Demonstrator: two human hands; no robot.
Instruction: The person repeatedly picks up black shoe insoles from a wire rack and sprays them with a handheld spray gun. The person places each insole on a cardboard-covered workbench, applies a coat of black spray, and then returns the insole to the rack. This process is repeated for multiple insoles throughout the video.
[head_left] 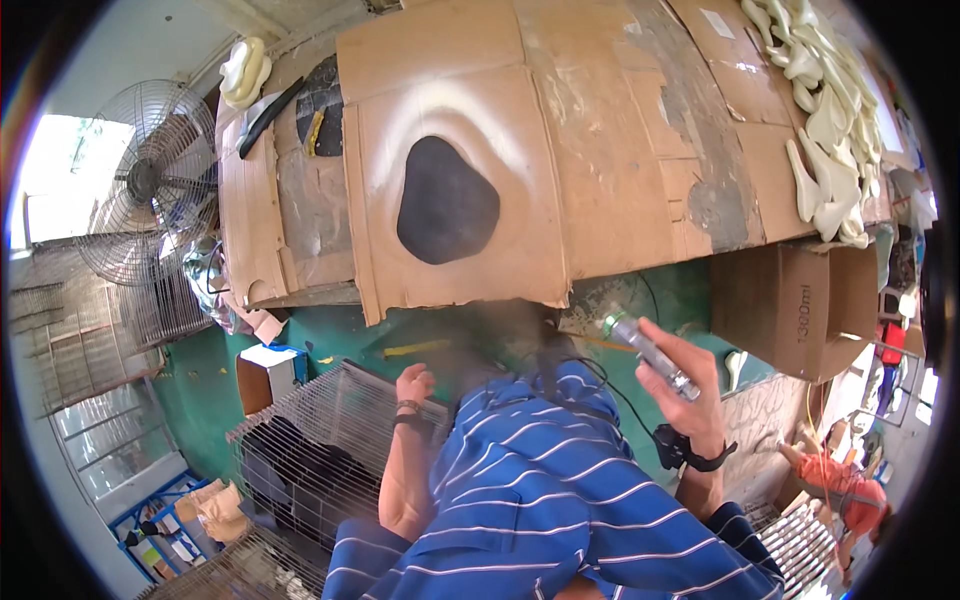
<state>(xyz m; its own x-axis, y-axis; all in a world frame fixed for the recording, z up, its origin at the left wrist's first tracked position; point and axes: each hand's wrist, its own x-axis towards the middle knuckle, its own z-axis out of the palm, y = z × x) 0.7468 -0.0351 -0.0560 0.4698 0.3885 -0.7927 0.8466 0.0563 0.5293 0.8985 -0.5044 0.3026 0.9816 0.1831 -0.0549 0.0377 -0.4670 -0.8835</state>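
Observation:
My right hand is wrapped round a slim silver spray can with a green top, held in the air in front of the bench's near edge. The can's top points up and left, toward the cardboard sheet. On that sheet lies a dark grey, rounded triangular piece, with a white sprayed haze on the cardboard around its far side. My left hand hangs low in front of the bench, apart from everything, its fingers curled in with nothing visible in them.
Cream-coloured moulded pieces pile up at the bench's right end. A black-handled tool lies at the left. A cardboard box stands below right, a wire cage below left. A fan stands left; another person is far right.

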